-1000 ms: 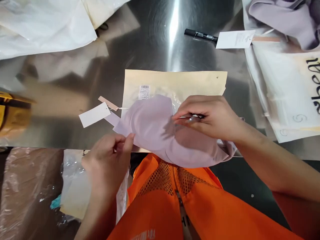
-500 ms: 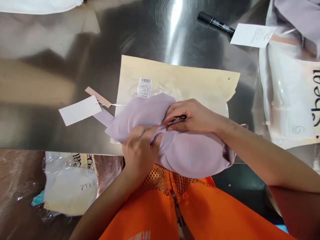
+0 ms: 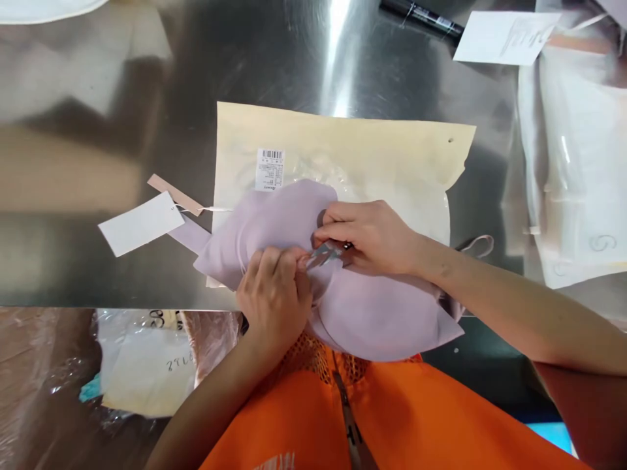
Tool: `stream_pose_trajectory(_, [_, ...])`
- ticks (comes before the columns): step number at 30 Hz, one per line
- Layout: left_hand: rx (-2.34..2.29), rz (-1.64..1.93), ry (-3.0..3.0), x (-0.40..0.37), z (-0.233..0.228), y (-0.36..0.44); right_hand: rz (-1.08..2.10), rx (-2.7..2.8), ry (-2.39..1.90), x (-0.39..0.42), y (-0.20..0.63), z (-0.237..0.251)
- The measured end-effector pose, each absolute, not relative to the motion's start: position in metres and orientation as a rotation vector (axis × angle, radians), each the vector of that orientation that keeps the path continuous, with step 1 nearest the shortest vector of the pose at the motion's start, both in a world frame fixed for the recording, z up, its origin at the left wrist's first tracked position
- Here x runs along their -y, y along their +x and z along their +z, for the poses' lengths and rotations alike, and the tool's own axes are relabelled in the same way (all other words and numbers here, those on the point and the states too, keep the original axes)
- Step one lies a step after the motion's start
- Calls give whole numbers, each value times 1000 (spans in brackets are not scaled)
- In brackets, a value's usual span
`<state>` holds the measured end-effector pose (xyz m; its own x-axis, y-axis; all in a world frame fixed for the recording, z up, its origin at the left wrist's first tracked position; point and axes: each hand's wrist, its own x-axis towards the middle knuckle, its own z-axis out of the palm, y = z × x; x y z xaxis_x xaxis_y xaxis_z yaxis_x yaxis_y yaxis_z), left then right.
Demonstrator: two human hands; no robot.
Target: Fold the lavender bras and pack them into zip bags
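Note:
A lilac bra [image 3: 386,307] with moulded cups lies across the table's front edge, partly on a cream paper bag [image 3: 392,147]. My left hand [image 3: 274,290] is closed on the middle of the bra, gripping the fabric between the cups. Small thread snips [image 3: 323,253] are in my right hand [image 3: 375,238], their metal blades pointing left at the fabric by my left fingertips. Whether the blades touch the fabric is hard to tell. From the bra's left end hang a white tag [image 3: 141,223] and a pinkish strip [image 3: 175,194]. A barcode label [image 3: 270,170] shows just behind the bra.
The metal table [image 3: 196,137] carries a black marker [image 3: 424,18] and another white tag [image 3: 507,38] at the back right. Plastic-wrapped packs [image 3: 582,176] lie on the right. Below the front edge at left are more bagged packs [image 3: 147,372].
The snips have turned in my right hand, so their blades now show plainly. My left hand still grips the bra's middle. The view has shifted slightly.

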<state>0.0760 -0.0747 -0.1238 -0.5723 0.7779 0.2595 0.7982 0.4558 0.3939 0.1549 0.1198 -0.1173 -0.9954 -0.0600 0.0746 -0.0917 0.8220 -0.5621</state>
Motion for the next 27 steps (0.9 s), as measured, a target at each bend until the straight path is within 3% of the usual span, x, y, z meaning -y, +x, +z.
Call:
stream_pose_trajectory(6, [2599,-833,-1426,77,-118,72,696,2922,10,-105,157,-100])
stream_pose_trajectory(13, [2537,-890,-1370,78,-116,66,705,2964,-47,-107,157,-96])
stream_pose_trajectory(21, [2548,-814,-1519,87,-118,66,1154,2831,-71,-116,162,-102])
stream_pose_trajectory(27, [2586,-723,-1442,87,-124,74,1272,2769,-243,-119,171,-110])
